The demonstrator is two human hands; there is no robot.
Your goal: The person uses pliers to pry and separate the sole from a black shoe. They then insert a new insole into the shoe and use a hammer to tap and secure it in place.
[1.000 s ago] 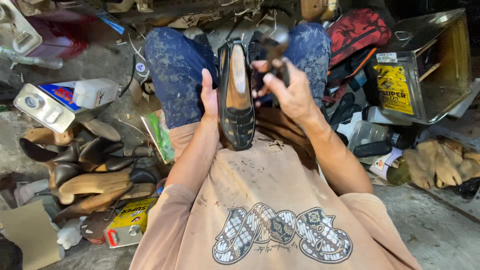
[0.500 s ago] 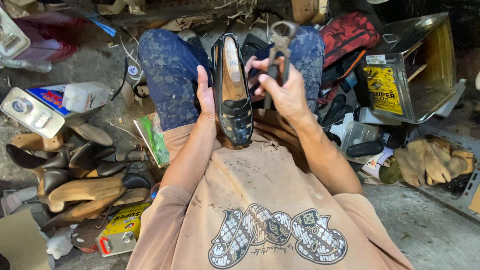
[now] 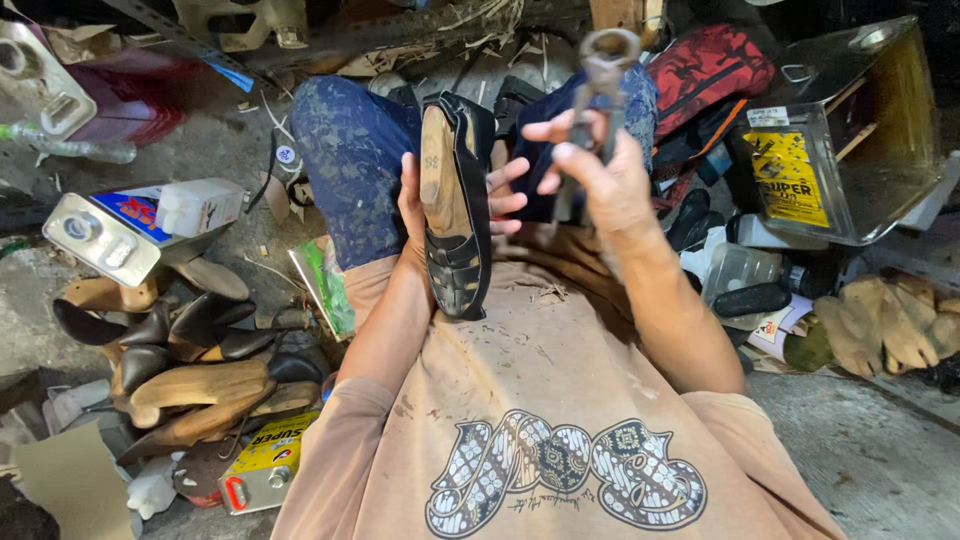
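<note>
The left hand (image 3: pixel 425 205) is wrapped tight around a black woven shoe (image 3: pixel 458 210) on its wooden last, standing on the lap, while the right hand (image 3: pixel 600 175) just beside it grips rusty pincers (image 3: pixel 598 75) raised above the knees, and more wooden lasts (image 3: pixel 190 385) lie piled on the floor at the left edge.

Shoe (image 3: pixel 458 250) black woven leather, glossy, over pale matt wooden last; pincers (image 3: pixel 600 75) dull rusty metal; tin (image 3: pixel 835 140) shiny metal

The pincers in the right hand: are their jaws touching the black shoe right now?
No. The right hand holds the pincers raised, apart from the black shoe that the left hand grips on the lap.
</note>
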